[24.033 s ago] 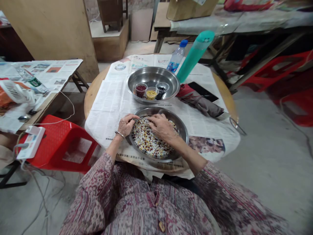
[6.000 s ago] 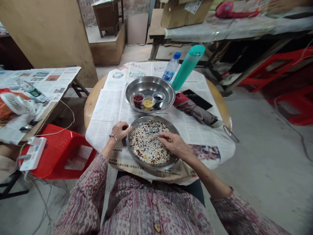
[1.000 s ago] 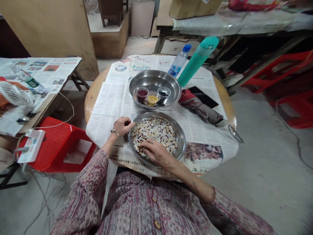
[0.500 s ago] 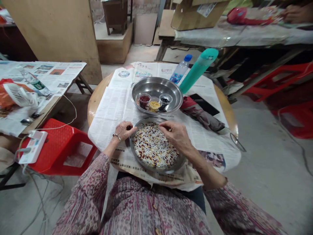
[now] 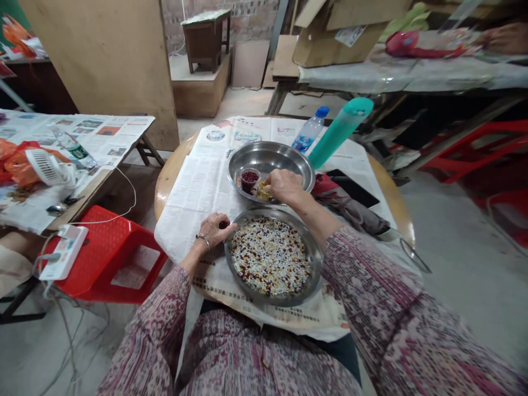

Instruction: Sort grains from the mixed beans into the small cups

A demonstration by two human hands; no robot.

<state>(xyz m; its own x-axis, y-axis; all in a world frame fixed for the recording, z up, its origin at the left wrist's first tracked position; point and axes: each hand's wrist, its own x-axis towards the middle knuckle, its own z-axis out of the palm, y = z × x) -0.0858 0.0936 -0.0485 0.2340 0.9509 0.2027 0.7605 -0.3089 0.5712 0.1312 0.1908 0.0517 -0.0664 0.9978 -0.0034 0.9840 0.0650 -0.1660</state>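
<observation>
A shallow round metal tray [image 5: 317, 261] sits in front of me, spread with mixed grains [image 5: 270, 256] in white, yellow and dark red. At its left rim is my left hand [image 5: 215, 228], fingers curled and thumb on the edge. My right hand [image 5: 285, 185] is over the deeper metal bowl [image 5: 280, 149] behind the tray. Its fingers are drawn together and point down at the cup of yellow kernels [image 5: 262, 192]; anything between them is hidden. Left of that cup stands a clear cup of dark red beans [image 5: 249, 178]. The third cup is covered by my right hand.
Newspaper [image 5: 185, 187] covers the round table. Beyond the bowl stand a water bottle [image 5: 309, 132] and a tall teal cylinder [image 5: 342, 132]. A folded umbrella [image 5: 355, 206] and a dark flat device [image 5: 352, 186] lie right. A red stool [image 5: 103, 247] with a power strip [image 5: 65, 253] stands left.
My right hand has moved from above the grains in the tray forward to the cups in the bowl. The left hand remains at the tray's rim. The view has tilted slightly up.
</observation>
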